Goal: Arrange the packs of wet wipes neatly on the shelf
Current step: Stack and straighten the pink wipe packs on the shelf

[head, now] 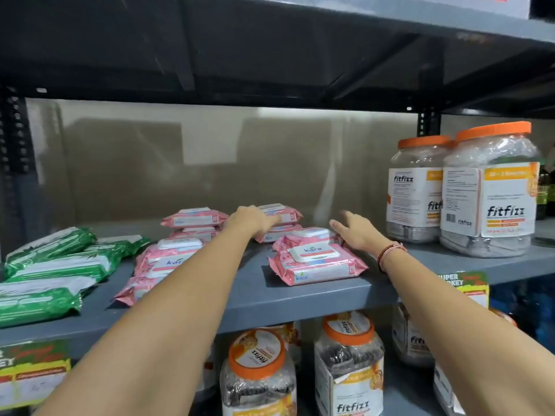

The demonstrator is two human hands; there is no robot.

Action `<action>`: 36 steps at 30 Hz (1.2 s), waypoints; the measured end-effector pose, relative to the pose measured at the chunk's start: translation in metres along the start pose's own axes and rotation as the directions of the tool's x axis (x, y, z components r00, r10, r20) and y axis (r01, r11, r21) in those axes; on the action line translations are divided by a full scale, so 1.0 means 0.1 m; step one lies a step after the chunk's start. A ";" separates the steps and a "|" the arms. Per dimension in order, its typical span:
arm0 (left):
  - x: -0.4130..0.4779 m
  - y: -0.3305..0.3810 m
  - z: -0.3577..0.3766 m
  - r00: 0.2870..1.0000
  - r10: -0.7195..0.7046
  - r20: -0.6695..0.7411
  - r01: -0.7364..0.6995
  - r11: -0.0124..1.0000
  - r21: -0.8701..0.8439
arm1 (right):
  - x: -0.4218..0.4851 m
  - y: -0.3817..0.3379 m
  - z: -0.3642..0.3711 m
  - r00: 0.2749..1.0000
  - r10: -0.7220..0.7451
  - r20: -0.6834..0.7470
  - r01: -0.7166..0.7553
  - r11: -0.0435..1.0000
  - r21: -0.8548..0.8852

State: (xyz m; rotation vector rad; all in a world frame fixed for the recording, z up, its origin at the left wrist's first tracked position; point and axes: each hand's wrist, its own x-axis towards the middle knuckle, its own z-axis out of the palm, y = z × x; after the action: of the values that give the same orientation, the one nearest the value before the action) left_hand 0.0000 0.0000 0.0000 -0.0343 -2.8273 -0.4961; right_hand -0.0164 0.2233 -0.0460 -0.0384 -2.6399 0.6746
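Several pink packs of wet wipes lie on the grey shelf (255, 298). A front stack (318, 265) sits mid-shelf, another (168, 259) to its left partly behind my left forearm, a rear stack (195, 220) behind that. My left hand (255, 220) rests palm down on the back-right stack (282, 223), fingers curled over its top pack. Beside the right end of the front stack is my right hand (354, 231), fingers spread, holding nothing. Whether it touches the pack I cannot tell.
Green wipe packs (57, 265) lie in a loose pile at the shelf's left. Two orange-lidded fitfizz jars (489, 190) stand at the right. More such jars (258, 370) fill the shelf below. A shelf board (270, 40) hangs low overhead.
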 end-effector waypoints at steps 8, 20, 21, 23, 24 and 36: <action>0.10 0.23 0.09 0.889 -0.117 0.442 0.176 0.980 -0.093 | 0.02 0.03 0.03 0.992 0.042 0.122 -0.054 0.994 0.094; 0.12 0.39 0.22 0.885 -0.105 0.454 0.214 0.957 -0.196 | 0.01 0.06 0.02 0.981 0.104 0.165 -0.156 0.926 0.343; 0.10 0.40 0.21 0.872 -0.115 0.476 0.237 0.950 -0.204 | 0.03 0.06 0.03 0.980 0.108 0.167 -0.164 0.913 0.373; 0.08 0.43 0.21 0.857 -0.125 0.500 0.266 0.938 -0.222 | 0.04 0.05 0.04 0.979 0.110 0.173 -0.173 0.895 0.411; 0.05 0.44 0.21 0.863 -0.120 0.491 0.269 0.931 -0.246 | 0.04 0.04 0.04 0.978 0.111 0.179 -0.177 0.892 0.415; -0.09 0.46 0.16 0.903 -0.145 0.405 0.214 0.968 -0.132 | -0.04 -0.12 0.03 0.969 0.149 0.196 -0.223 0.868 0.445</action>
State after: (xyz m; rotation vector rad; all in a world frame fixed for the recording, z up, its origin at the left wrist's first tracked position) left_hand 0.0078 0.0485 -0.0018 0.1086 -3.1865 -0.8659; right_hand -0.0135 0.2108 -0.0445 -0.1075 -2.5637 1.4159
